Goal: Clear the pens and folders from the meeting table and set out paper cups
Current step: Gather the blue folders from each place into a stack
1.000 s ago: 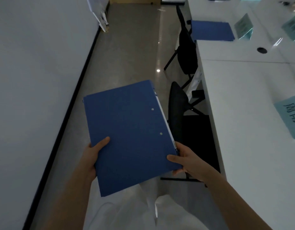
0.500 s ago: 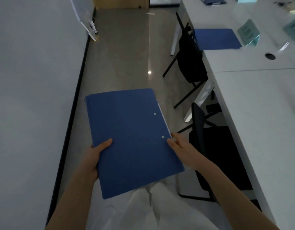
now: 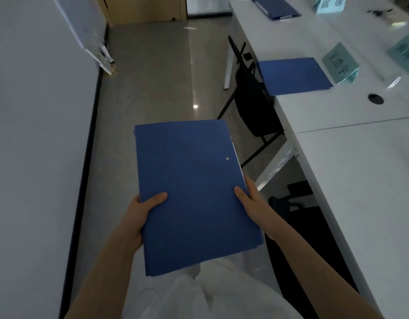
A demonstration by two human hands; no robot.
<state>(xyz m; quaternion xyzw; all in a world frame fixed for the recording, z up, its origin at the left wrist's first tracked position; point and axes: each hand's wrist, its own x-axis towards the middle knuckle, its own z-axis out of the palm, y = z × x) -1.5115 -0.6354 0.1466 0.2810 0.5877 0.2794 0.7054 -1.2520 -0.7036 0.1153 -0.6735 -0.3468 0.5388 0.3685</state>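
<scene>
Blue folder (image 3: 194, 192) clamped between left hand (image 3: 141, 215) and right hand (image 3: 252, 201) (fingers underneath, thumbs on top).

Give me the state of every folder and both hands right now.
Blue folder in hand: closed, held off the table.
Left hand: grip on its left edge.
Right hand: grip on its right edge.
Blue folder mid-table: closed, lying flat.
Far blue folder: lying on table.

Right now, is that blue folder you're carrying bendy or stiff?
Probably fairly stiff: the blue folder stays flat though the left hand and right hand hold only its near sides. Probably light, since each grip looks relaxed. Its smooth cover might slide.
</scene>
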